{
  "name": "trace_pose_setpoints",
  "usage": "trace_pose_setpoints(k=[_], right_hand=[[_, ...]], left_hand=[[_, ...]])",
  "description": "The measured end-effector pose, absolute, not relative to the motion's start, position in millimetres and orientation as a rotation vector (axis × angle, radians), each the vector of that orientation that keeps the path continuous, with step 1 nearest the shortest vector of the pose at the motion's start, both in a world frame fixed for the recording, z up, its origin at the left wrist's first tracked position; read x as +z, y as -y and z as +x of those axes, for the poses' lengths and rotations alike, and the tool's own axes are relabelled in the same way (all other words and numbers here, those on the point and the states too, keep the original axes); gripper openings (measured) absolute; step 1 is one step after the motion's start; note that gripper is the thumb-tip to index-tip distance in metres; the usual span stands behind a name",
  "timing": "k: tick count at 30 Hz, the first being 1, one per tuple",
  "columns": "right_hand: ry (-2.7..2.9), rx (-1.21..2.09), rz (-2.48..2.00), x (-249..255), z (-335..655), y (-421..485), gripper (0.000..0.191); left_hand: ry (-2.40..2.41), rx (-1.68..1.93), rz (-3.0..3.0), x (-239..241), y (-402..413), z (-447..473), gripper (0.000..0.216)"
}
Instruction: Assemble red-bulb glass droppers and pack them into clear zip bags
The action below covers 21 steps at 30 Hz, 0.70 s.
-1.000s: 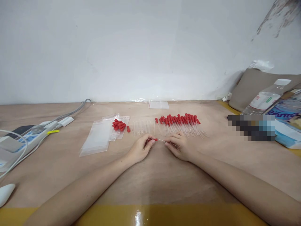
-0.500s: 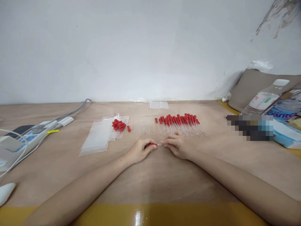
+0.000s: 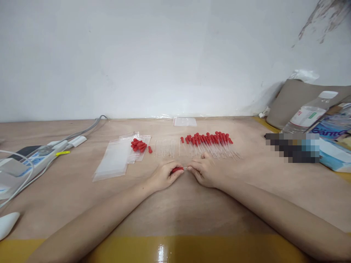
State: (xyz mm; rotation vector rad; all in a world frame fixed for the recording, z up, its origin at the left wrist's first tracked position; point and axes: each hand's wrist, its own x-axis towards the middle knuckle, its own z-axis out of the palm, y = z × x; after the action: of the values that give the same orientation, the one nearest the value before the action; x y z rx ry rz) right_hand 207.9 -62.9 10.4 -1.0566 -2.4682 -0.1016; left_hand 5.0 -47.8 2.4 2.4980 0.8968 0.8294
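A red rubber dropper bulb is pinched in my left hand, its mouth facing right. My right hand grips a thin clear dropper tube, whose visible end meets the bulb. How far the tube sits inside cannot be made out. Just beyond my hands lies a row of bare clear tubes. To its left is a small pile of red bulbs, with one loose bulb beside it. Droppers with red bulbs fitted lie in a dense row behind my right hand.
Clear zip bags lie left, partly under the bulb pile; another bag is by the wall. A power strip with cables stands far left. A plastic bottle, a grey bin and a tissue pack crowd the right.
My right hand has shifted slightly left, closer to my left hand, and less of the tube shows between them. The things lying on the table have not moved.
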Motion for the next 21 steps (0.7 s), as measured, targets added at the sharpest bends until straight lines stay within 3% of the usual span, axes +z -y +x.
trace_pose_setpoints(k=[14, 18, 21], right_hand=[[2.574, 0.187, -1.210, 41.4, 206.1, 69.2, 0.026], [2.283, 0.437, -1.471, 48.3, 213.7, 46.6, 0.025], [1.993, 0.358, -1.727, 50.9, 210.9, 19.8, 0.026]], left_hand=[[-0.754, 0.950, 2.709, 8.5, 39.8, -1.7, 0.020], [-1.114, 1.186, 2.698, 18.7, 22.6, -14.2, 0.026], [-1.593, 1.362, 2.529, 27.0, -5.5, -39.4, 0.025]])
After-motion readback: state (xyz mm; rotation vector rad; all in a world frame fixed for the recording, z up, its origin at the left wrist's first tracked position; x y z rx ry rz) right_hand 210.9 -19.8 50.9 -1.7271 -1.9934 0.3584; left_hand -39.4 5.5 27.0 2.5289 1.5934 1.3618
